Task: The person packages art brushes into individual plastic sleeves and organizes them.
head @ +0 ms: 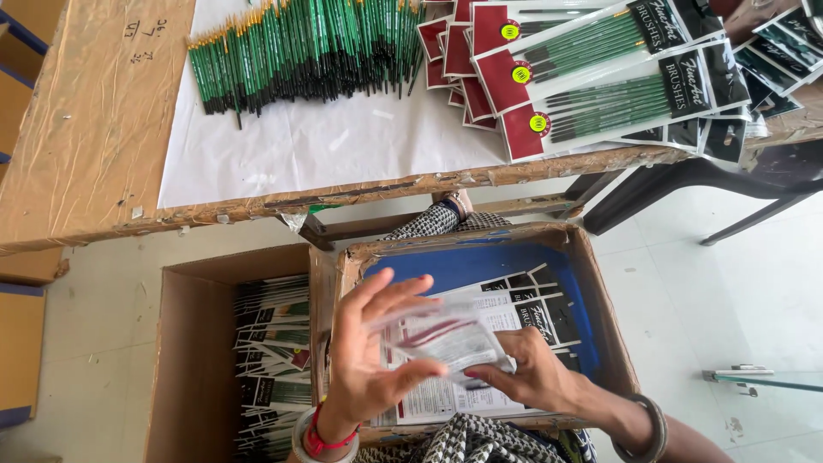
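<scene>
Hands over the lap, above an open cardboard box [600, 317] lined in blue. Left hand [373, 347]: palm turned toward the camera, fingers spread and apart, thumb and lower fingers pressing the near edge of a clear plastic sleeve [446, 336]. Right hand [527, 373]: fingers closed in a pinch on the same sleeve from its right end. Sleeve is blurred; shows white backing with dark red streaks, held between both hands just above the box contents. Under it, inside the box, a stack of flat empty packets [523, 300] with white faces and black printed headers, lying fanned toward the far right corner. Red thread band and pale bangle on the left wrist; grey bangle on the right wrist. To the left, touching the first box, a second cardboard box [193, 360] holding filled brush packs [274, 360] stacked in a column. Beyond the boxes, the surface [94, 129], wrapped in brown tape, part covered by a white sheet [326, 141]. On the sheet, a long row of loose green-handled brushes [300, 51]. At the far right of the surface, finished brush packs [600, 77] with dark red and black card ends, overlapping. Dark chair [729, 180] under the right edge of the surface. Pale tiled floor [729, 291].
</scene>
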